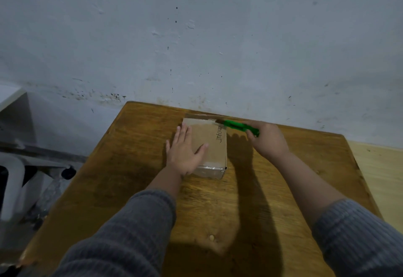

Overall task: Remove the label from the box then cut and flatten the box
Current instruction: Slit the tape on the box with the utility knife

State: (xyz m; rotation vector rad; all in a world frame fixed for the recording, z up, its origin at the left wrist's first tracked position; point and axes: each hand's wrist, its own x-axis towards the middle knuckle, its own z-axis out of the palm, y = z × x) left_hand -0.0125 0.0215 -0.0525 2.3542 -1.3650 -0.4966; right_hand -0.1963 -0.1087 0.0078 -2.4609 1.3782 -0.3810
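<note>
A brown cardboard box [206, 146] lies flat at the far middle of the wooden desk [130, 167], close to the stained grey wall [196, 36]. The left hand [185, 152] rests palm-down on the box's left half, fingers [181, 134] spread and flat, covering part of the top. The right hand [267, 138] has its fingers wrapped around a green box cutter [239, 126], whose tip touches the box's far right corner; the blade itself is too small to make out. Handwriting along the right edge reads roughly "Jnhsur", partly unclear. Clear tape [210, 171] shines on the near end. White furniture [13, 167] stands left of the desk, cut off by the frame.
</note>
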